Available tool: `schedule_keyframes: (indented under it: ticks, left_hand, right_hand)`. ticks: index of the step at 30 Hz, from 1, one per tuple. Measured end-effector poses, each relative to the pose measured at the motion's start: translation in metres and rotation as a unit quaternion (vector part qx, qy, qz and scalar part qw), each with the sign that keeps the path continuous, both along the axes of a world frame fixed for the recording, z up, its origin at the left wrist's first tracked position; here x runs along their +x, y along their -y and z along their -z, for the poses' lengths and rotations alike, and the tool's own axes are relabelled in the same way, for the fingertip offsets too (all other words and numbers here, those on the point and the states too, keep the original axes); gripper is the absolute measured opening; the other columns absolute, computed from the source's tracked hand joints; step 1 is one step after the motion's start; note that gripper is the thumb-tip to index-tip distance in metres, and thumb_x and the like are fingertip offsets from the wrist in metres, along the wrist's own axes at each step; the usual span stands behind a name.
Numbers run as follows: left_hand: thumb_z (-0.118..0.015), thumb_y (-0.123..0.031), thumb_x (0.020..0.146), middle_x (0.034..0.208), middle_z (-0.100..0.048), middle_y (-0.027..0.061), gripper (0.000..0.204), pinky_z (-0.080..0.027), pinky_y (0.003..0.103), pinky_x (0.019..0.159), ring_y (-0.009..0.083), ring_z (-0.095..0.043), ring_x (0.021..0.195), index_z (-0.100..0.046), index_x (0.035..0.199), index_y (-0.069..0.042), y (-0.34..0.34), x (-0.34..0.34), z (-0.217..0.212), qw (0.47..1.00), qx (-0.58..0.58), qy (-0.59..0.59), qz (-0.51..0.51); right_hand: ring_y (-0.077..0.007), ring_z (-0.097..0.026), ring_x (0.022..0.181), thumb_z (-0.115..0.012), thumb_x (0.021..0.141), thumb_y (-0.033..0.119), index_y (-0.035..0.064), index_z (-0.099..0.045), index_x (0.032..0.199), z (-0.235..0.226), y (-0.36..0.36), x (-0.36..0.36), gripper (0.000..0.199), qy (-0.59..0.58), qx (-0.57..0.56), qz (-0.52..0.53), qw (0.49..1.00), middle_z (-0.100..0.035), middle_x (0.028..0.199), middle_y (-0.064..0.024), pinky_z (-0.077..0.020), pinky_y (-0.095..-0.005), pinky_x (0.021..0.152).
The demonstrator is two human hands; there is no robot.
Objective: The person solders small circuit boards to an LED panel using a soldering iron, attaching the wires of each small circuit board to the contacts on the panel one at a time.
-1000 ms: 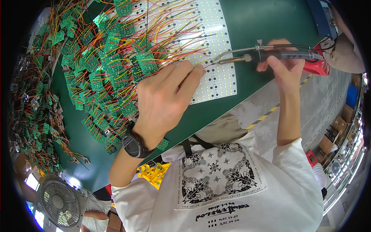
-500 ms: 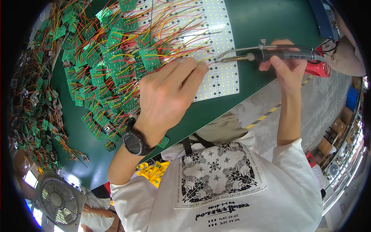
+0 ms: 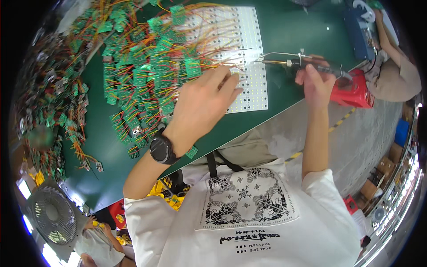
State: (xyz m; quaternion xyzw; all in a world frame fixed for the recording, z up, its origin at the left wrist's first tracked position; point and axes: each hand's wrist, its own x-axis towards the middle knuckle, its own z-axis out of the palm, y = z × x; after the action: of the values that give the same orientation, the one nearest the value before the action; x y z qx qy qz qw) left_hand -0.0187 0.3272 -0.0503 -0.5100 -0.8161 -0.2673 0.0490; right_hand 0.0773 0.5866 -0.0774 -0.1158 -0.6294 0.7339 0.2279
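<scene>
My right hand (image 3: 316, 84) grips a soldering iron (image 3: 299, 63) with a thin metal solder-feed tube (image 3: 278, 54) above it. The iron's tip is over the right part of a white LED panel (image 3: 249, 99), to the right of my left fingers; contact with the panel cannot be made out. My left hand (image 3: 202, 104), with a black watch (image 3: 161, 149) on its wrist, is over the panel's lower left. Its fingers are bent together among red and yellow wires (image 3: 224, 48); what they hold is hidden. Small green circuit boards (image 3: 193, 67) with these wires lie left of the hand and partly over the panel.
A large heap of wired boards (image 3: 53, 89) covers the far left of the green table (image 3: 289, 26). A red container (image 3: 356, 91) and a blue box-shaped device (image 3: 357, 38) are at right, near another person's arm (image 3: 386, 33). A fan (image 3: 53, 216) stands at lower left.
The soldering iron's tip has drawn away from my left fingers toward the panel's right edge. My left fingers have loosened slightly and shifted nearer to me. The whole view has shifted.
</scene>
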Motion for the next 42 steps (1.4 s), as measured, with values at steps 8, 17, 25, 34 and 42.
schedule_keyframes:
  ticks: [8, 17, 25, 34, 42]
  left_hand:
    - [-0.065, -0.029, 0.078, 0.122, -0.050, 0.0143, 0.047, -0.038, 0.044, 0.096, 0.0317, -0.043, 0.118, -0.055, 0.114, -0.001, 0.018, 0.076, -0.037, 0.996, -0.080, 0.034, -0.030]
    - [-0.050, -0.044, 0.086, 0.136, -0.038, 0.0213, 0.061, -0.024, 0.047, 0.107, 0.0370, -0.030, 0.130, -0.048, 0.124, 0.004, -0.007, 0.109, -0.008, 0.989, -0.075, 0.001, -0.128]
    - [-0.067, -0.015, 0.072, 0.108, -0.056, 0.0131, 0.031, -0.046, 0.040, 0.088, 0.0285, -0.054, 0.102, -0.059, 0.100, -0.003, 0.047, 0.096, -0.033, 0.961, 0.160, 0.028, -0.223]
    - [-0.070, -0.025, 0.074, 0.072, -0.053, 0.0102, 0.030, -0.046, 0.038, 0.060, 0.0279, -0.056, 0.071, -0.049, 0.076, -0.004, 0.277, 0.061, -0.025, 0.716, -0.039, -0.141, -0.683]
    - [-0.066, -0.021, 0.076, 0.086, -0.063, 0.0130, 0.027, -0.051, 0.035, 0.061, 0.0251, -0.065, 0.068, -0.058, 0.091, 0.000, 0.362, 0.077, -0.026, 0.746, 0.003, 0.133, -0.653]
  right_hand:
    - [-0.0159, -0.058, 0.062, -0.059, 0.087, 0.005, -0.0062, -0.056, 0.103, -0.010, 0.011, -0.014, 0.021, -0.009, -0.009, 0.149, 0.989, -0.062, 0.077, -0.0116, -0.0436, -0.0246, 0.053]
    - [-0.0097, -0.057, 0.066, -0.060, 0.088, 0.011, -0.0018, -0.058, 0.102, 0.003, 0.005, -0.008, 0.019, -0.015, 0.010, 0.145, 0.989, -0.062, 0.080, -0.0071, -0.0428, -0.0208, 0.056]
    - [-0.0111, -0.056, 0.066, -0.059, 0.089, 0.011, -0.0047, -0.058, 0.103, 0.009, 0.000, -0.007, 0.021, -0.029, -0.011, 0.116, 0.993, -0.061, 0.080, -0.0089, -0.0417, -0.0214, 0.057]
    - [-0.0113, -0.056, 0.066, -0.059, 0.089, 0.011, -0.0047, -0.058, 0.102, 0.005, 0.000, -0.009, 0.021, -0.022, -0.001, 0.116, 0.993, -0.062, 0.080, -0.0090, -0.0418, -0.0207, 0.058]
    - [-0.0113, -0.056, 0.066, -0.060, 0.089, 0.012, -0.0049, -0.059, 0.103, 0.009, 0.001, -0.006, 0.022, -0.027, -0.006, 0.110, 0.994, -0.062, 0.079, -0.0093, -0.0423, -0.0206, 0.058]
